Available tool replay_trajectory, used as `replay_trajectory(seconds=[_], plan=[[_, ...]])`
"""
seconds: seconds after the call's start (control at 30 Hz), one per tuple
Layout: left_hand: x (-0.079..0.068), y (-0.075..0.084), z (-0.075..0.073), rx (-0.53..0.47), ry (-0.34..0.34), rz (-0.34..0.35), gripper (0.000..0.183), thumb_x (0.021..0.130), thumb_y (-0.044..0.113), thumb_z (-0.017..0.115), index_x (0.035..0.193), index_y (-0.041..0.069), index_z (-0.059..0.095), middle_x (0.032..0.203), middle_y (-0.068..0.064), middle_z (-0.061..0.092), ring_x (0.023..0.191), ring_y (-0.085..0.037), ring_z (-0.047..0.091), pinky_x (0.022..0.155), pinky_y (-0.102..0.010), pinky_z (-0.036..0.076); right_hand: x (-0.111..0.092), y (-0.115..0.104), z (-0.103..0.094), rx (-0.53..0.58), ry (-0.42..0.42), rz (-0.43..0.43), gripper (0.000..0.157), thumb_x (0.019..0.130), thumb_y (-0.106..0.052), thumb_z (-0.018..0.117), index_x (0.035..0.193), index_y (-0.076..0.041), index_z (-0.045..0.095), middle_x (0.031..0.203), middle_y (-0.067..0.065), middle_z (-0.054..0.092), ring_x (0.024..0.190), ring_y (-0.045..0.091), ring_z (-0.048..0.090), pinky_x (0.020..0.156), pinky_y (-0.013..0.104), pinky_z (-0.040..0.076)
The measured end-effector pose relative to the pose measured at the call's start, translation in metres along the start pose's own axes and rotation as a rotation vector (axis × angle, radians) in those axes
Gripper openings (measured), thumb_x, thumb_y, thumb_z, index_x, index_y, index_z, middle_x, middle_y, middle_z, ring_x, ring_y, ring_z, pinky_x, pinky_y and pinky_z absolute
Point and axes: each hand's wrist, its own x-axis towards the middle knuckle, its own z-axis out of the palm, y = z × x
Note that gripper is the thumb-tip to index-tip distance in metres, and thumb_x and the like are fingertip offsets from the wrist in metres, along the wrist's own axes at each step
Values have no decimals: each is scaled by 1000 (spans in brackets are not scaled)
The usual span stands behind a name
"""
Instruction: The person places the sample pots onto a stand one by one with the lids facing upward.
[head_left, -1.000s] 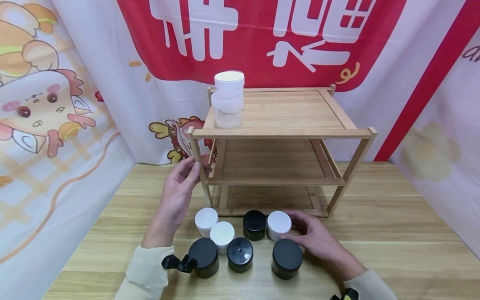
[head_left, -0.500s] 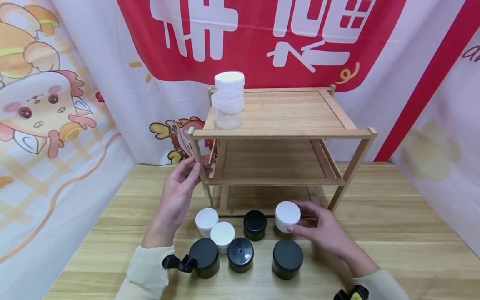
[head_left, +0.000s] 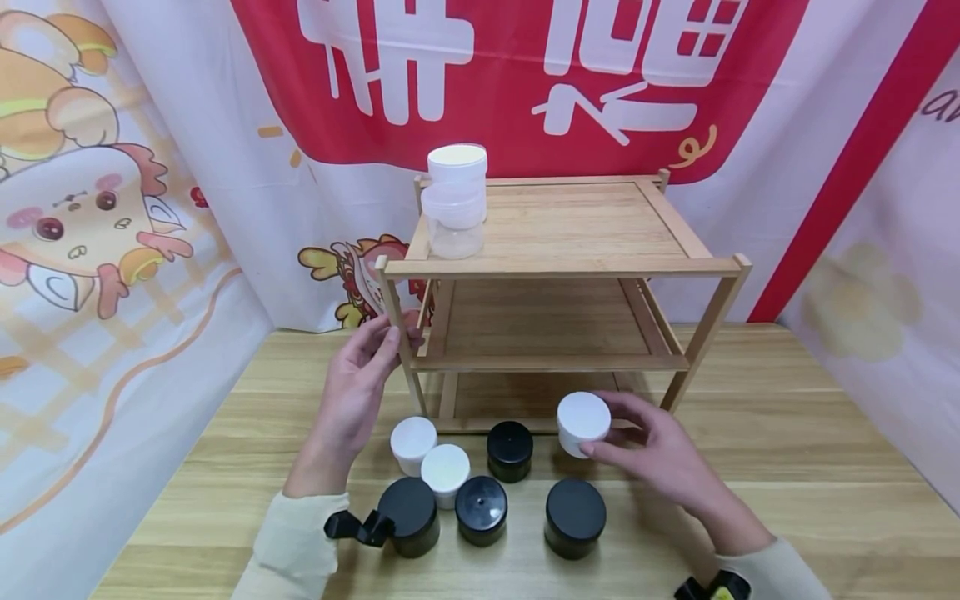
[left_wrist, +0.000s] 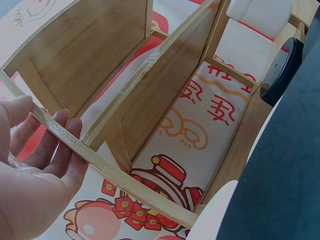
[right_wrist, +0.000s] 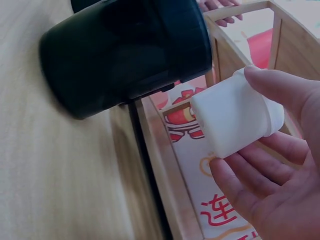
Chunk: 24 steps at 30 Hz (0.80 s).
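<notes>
My right hand [head_left: 660,454] grips a white lidded jar [head_left: 583,423] by its side, just in front of the shelf's lower right. In the right wrist view, the thumb lies along the lid of this white jar [right_wrist: 237,112] and the fingers are under it, above the tabletop. My left hand [head_left: 358,375] holds the front left post of the wooden three-tier shelf [head_left: 566,267]; the left wrist view has thumb and fingers on either side of that post [left_wrist: 67,137]. Between the hands stand two white jars [head_left: 414,442] and several black jars [head_left: 510,450].
On the top tier's left side stand a white-lidded jar [head_left: 459,167] and a clear one [head_left: 455,225]. A black jar [head_left: 575,517] sits near the front, by my right forearm. Printed cloth [head_left: 352,192] hangs behind and beside the wooden table [head_left: 787,467].
My right hand has lifted the white jar from beside the black one and carried it a little right and toward the shelf. The left hand stays on the post.
</notes>
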Motion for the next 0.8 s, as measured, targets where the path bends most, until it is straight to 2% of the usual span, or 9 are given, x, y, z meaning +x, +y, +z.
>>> replay_trajectory(seconds=[0.2, 0.33, 0.6, 0.8], plan=[[0, 0, 0, 2, -8, 9, 37, 114, 23, 56, 149, 13, 58, 134, 7, 68, 130, -16, 61, 118, -31, 49, -3, -10, -4, -70, 36, -15, 62, 92, -25, 88, 146, -10, 62, 134, 13, 71, 118, 28, 70, 98, 31, 62], [0, 0, 0, 5, -8, 7, 38, 114, 23, 56, 150, 12, 57, 134, 7, 67, 130, -16, 61, 119, -31, 48, -4, -15, -7, -107, 55, -14, 62, 92, -29, 88, 146, -12, 62, 132, 11, 72, 115, 26, 69, 96, 29, 61], [-1, 0, 1, 20, -7, -7, 41, 114, 26, 55, 153, 13, 55, 137, 6, 66, 133, -18, 60, 120, -31, 48, -6, -18, -11, -113, 70, 28, 62, 92, -33, 89, 144, -15, 63, 132, 9, 72, 116, 26, 70, 94, 24, 60], [0, 0, 1, 18, -10, 2, 40, 114, 25, 55, 152, 12, 55, 136, 6, 67, 131, -17, 61, 119, -31, 48, -8, -21, -14, -113, 80, 2, 60, 92, -30, 88, 145, -15, 62, 130, 9, 72, 114, 28, 70, 92, 27, 61]])
